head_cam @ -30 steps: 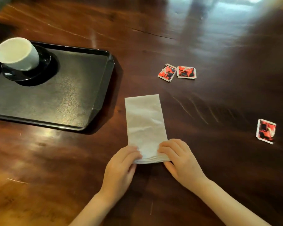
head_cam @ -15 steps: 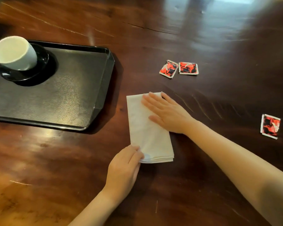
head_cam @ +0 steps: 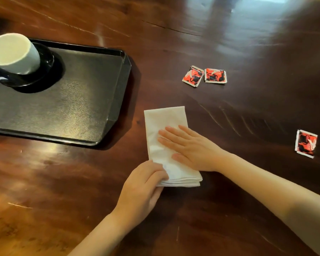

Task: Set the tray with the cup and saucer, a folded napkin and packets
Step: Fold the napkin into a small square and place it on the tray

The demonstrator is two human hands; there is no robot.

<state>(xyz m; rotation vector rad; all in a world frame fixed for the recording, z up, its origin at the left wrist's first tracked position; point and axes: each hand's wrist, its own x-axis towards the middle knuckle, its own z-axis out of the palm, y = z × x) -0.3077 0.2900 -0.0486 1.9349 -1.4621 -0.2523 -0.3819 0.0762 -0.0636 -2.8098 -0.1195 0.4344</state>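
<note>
A white folded napkin (head_cam: pixel 164 122) lies on the dark wooden table, just right of the black tray (head_cam: pixel 78 108). My right hand (head_cam: pixel 190 148) lies flat on the napkin's middle with straight fingers, pressing it down. My left hand (head_cam: pixel 146 183) holds the napkin's near left corner, fingers curled over its edge. A white cup (head_cam: pixel 13 52) stands on a black saucer (head_cam: pixel 44 71) at the tray's far left. Two red-and-black packets (head_cam: pixel 193 76) (head_cam: pixel 215 75) lie side by side beyond the napkin, and a third packet (head_cam: pixel 306 143) lies far right.
The table (head_cam: pixel 229 30) is glossy dark wood with scratches and bright reflections at the far side. The tray's right half holds nothing. The cup and saucer are partly cut off by the left frame edge.
My right hand went from the napkin's near edge to its far end, then slid back along it to the middle. My left hand stayed on the near left corner.
</note>
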